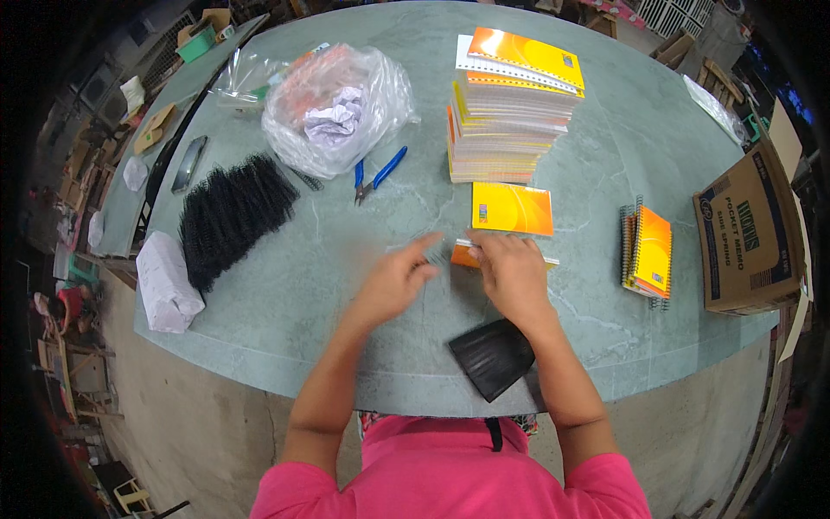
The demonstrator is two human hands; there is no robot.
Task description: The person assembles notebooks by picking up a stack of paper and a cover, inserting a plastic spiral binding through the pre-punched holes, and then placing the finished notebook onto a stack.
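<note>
My right hand [512, 275] is closed over a small orange memo pad [463, 254], its fingers pinching the pad's left end and covering most of it. Just to the left, my left hand [393, 281] is slightly blurred, with index finger and thumb apart and nothing visible between them. Beyond the right hand lies a yellow-orange memo pad [514, 210]. Behind it rises a tall, uneven stack of punched memo pads [512, 130]. A dark, ridged block [489, 359] rests under my right forearm. Black spiral coils [238, 216] are heaped at the left.
Blue-handled cutters [380, 177] lie beside a clear plastic bag [380, 95] holding crumpled paper. Spiral-bound memo pads [653, 253] sit at right, near an open cardboard box [750, 238]. A white paper bundle [167, 285] and a dark, shiny flat object [189, 164] are at left.
</note>
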